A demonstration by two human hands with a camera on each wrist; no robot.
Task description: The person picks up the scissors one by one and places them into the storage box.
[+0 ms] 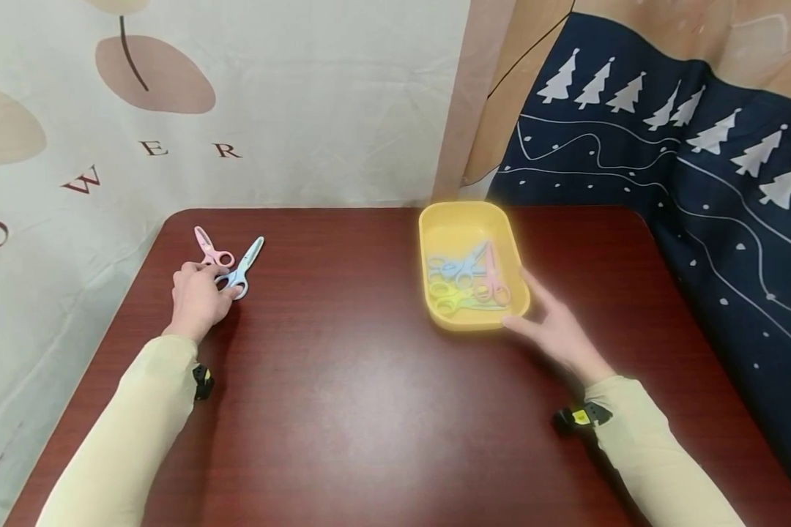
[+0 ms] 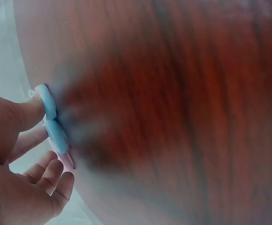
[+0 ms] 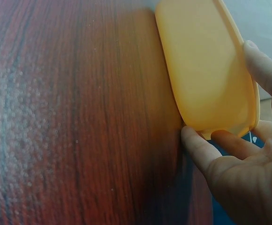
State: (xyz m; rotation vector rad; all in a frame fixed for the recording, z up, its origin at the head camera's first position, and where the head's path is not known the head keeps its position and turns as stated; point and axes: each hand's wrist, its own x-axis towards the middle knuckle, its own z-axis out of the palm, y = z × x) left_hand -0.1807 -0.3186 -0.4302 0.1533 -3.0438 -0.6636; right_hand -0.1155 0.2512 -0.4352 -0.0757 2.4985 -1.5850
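At the table's far left, my left hand (image 1: 201, 298) pinches the handles of light blue scissors (image 1: 249, 258) between thumb and fingers. In the left wrist view the thumb presses against a blue handle loop (image 2: 46, 101), while the other fingers spread loosely. Pink scissors (image 1: 206, 240) lie just beyond this hand, points away. My right hand (image 1: 560, 333) grips the near right corner of a yellow plastic bin (image 1: 464, 216), thumb and fingers set around its rim and side. Inside the bin lie blue scissors (image 1: 468, 267), pink scissors (image 1: 491, 274) and yellow-green scissors (image 1: 451, 296), partly overlapping.
Both hands work over a dark red-brown wooden table (image 1: 343, 366) with rounded far corners. A pale printed cloth (image 1: 336, 110) hangs behind it. Dark blue fabric with white trees (image 1: 606, 154) drapes at the right. Black wrist cameras (image 1: 202, 382) sit at both cuffs.
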